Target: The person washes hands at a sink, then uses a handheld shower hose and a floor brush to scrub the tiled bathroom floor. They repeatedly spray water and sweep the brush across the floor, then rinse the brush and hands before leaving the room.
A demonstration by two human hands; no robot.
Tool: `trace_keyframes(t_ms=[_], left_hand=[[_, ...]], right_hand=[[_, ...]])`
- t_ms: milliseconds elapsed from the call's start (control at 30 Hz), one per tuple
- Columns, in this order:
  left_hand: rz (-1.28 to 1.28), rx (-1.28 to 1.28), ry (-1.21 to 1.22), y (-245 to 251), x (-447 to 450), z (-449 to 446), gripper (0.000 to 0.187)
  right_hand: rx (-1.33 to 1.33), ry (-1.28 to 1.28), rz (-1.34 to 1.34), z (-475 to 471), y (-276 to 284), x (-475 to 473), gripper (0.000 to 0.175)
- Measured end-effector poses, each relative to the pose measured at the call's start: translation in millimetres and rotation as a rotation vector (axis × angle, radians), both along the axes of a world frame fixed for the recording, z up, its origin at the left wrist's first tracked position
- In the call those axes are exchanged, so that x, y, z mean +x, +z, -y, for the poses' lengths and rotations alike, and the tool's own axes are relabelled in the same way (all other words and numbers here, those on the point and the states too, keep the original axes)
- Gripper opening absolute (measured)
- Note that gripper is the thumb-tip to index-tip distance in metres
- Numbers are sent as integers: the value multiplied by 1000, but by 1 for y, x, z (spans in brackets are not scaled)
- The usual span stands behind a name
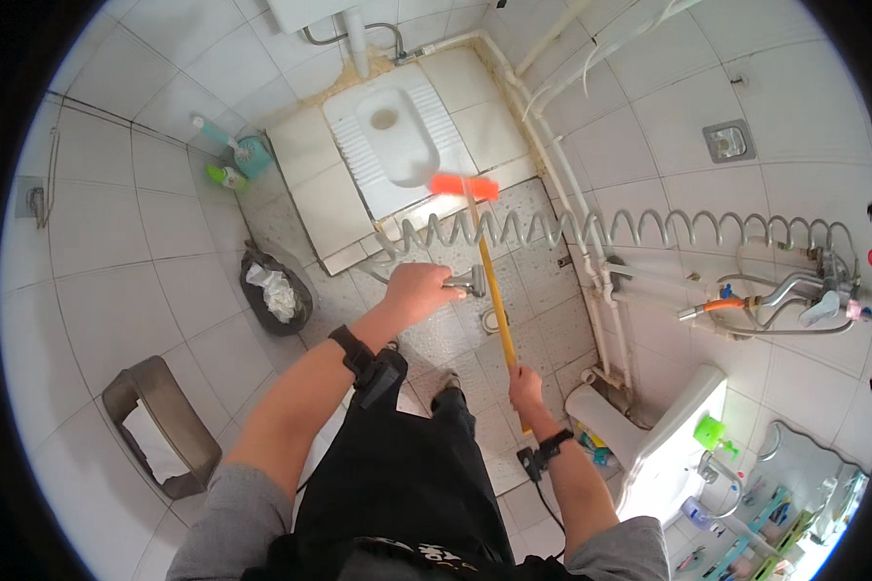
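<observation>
My left hand grips a metal handheld spray nozzle, fed by a coiled grey hose that stretches across from the wall on the right. My right hand is closed around the yellow handle of a long-handled floor brush. The orange brush head, slightly blurred, is at the front edge of the white squat toilet. Its handle slants past the nozzle, and the hose crosses in front of it. Below the nozzle, a round floor drain sits in the wet tiles.
A lined waste bin with crumpled paper stands left, with a toilet brush and a green bottle beyond. A raised tiled step surrounds the toilet. Pipes, a mixer tap and a washbasin line the right.
</observation>
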State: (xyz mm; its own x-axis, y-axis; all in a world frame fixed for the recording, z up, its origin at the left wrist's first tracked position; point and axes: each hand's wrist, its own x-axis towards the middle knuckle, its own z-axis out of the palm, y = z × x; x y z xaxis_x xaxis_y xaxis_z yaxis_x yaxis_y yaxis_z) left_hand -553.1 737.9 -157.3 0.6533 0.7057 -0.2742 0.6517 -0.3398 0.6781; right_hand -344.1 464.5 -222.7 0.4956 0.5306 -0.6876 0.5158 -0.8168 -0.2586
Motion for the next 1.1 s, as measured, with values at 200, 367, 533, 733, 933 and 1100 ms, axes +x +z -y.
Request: trace_keyframes(t_ms=[200,367,533,733,933,1100], left_hand=[[-38,-22,-234,-9,27,12,40],[-27,18,-102,-16,63,-12,43],[67,15,139,-10,88,-27,46],[-40,-27,305,-3,74,-34,46],[-266,-83,173,-1,50,11,52],[-162,-139,136,-10,39,70,53]], right_hand=[[-264,-155,-73,45,33,17,39],[-144,351,41,38,9,42,27],[-171,797,167,9,-18,76,16],[41,459,106,-131,-51,103,27],[231,266,11,-109,-63,96,41],[-43,30,-63,104,0,75,37]])
